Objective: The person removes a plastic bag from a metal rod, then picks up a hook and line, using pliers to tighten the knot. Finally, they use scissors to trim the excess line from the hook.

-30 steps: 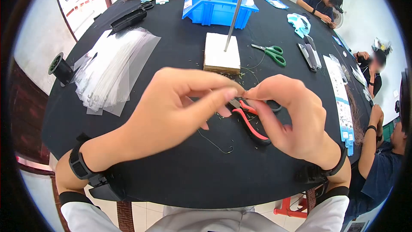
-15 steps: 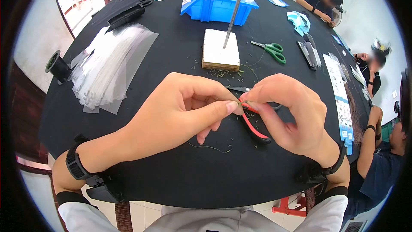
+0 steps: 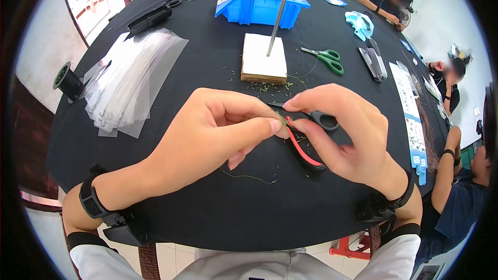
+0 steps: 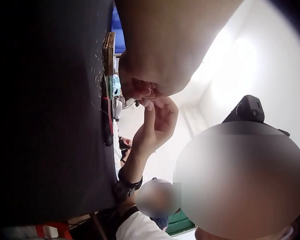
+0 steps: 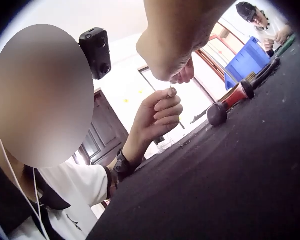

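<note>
My left hand pinches a thin green line between thumb and forefinger, above the table. My right hand faces it, thumb and forefinger spread apart near the pinched spot; its other fingers are mostly hidden. Below the left hand a thin line trails to a small hook-shaped end. Under the hands lie red-and-black handled pliers and black-handled scissors, both partly covered. The left wrist view shows the right hand close to the left; the right wrist view shows the left hand's curled fingers.
Ahead stands a white-topped block with a metal rod, green clippings around it. Green scissors, a stapler and a blue bin lie beyond. Plastic sleeves and a spool are left.
My right thumb and forefinger have parted from their pinch, the forefinger lifting away. The left hand keeps its pinch, nearly in place. The view has shifted slightly.
</note>
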A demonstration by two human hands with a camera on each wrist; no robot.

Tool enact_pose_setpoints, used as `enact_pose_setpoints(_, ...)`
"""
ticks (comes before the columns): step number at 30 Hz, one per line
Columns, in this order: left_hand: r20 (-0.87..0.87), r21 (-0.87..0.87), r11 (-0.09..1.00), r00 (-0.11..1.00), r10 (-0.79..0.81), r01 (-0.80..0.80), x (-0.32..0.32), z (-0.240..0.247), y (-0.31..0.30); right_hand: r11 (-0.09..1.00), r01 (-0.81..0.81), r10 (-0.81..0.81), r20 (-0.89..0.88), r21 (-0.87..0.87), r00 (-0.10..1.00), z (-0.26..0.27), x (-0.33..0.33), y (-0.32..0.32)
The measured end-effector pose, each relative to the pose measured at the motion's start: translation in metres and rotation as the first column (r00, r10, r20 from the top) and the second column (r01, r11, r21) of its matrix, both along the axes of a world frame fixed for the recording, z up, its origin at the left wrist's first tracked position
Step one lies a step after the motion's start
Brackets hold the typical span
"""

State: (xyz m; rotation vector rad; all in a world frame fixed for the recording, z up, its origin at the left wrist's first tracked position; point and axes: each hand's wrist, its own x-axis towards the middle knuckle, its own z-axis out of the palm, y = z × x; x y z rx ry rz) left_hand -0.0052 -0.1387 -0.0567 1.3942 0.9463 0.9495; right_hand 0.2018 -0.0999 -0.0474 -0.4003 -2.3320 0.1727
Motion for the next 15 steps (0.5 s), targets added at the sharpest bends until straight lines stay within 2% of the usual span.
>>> enact_pose_setpoints(4, -0.022, 0.055, 0.996, 0.997, 0.073, -0.072, 0.001, 0.000, -0.003, 0.981, 0.094, -0.103, -0.049, -0.170, 0.993, -0.001, 0.002, -0.005)
enact_pose_setpoints(5, -0.037, 0.078, 0.993, 0.995, 0.093, -0.090, 0.001, 0.000, -0.004, 0.948, 0.072, -0.106, -0.096, -0.310, 0.990, -0.003, 0.002, -0.007)
enact_pose_setpoints(7, -0.035, 0.165, 0.978, 0.991, 0.133, -0.125, 0.003, -0.003, -0.006, 0.826, 0.004, -0.132, -0.185, -0.564, 0.974, -0.007, 0.002, -0.012)
enact_pose_setpoints(10, -0.075, 0.376, 0.916, 0.981, 0.181, -0.141, 0.005, -0.012, -0.006, 0.584, -0.087, -0.181, -0.234, -0.807, 0.955, -0.006, 0.001, -0.016)
enact_pose_setpoints(13, -0.180, 0.596, 0.798, 0.955, 0.237, -0.085, 0.004, -0.016, -0.005, 0.442, -0.198, -0.174, -0.300, -0.875, 0.938, -0.010, 0.000, -0.016)
enact_pose_setpoints(15, -0.235, 0.679, 0.733, 0.933, 0.274, -0.044, 0.004, -0.015, -0.005, 0.370, -0.204, -0.171, -0.282, -0.906, 0.944, -0.011, 0.001, -0.015)
